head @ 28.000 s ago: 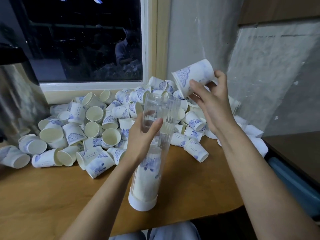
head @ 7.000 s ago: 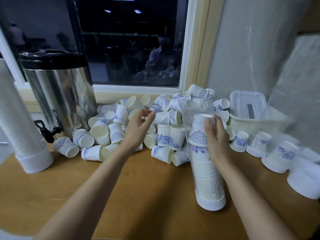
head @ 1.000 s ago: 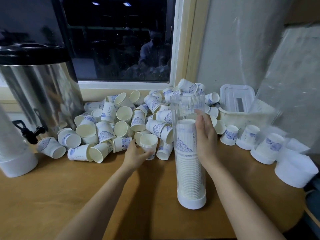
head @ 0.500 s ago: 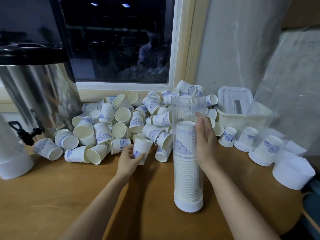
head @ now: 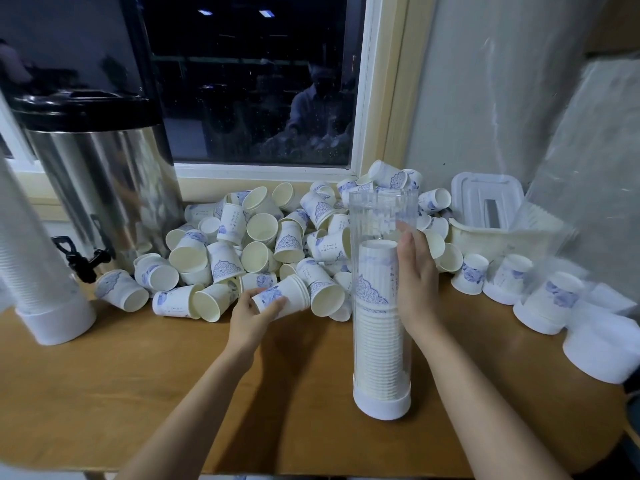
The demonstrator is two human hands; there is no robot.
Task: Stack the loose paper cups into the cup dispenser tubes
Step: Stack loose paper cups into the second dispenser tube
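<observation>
Currently we count 1 dispenser tube (head: 381, 323) upright on the desk (head: 138, 393), filled most of the way; right hand (head: 414, 282) flat against its right side, grip spread; left hand (head: 251, 315), left of it, pinching nested cups (head: 287, 294); loose pile (head: 256, 244) behind it unstacked.

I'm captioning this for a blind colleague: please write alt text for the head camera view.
A person's left hand grips a paper cup at the edge of a pile of cups on a table, while the right hand rests on an upright clear tube partly filled with stacked cups.
</observation>
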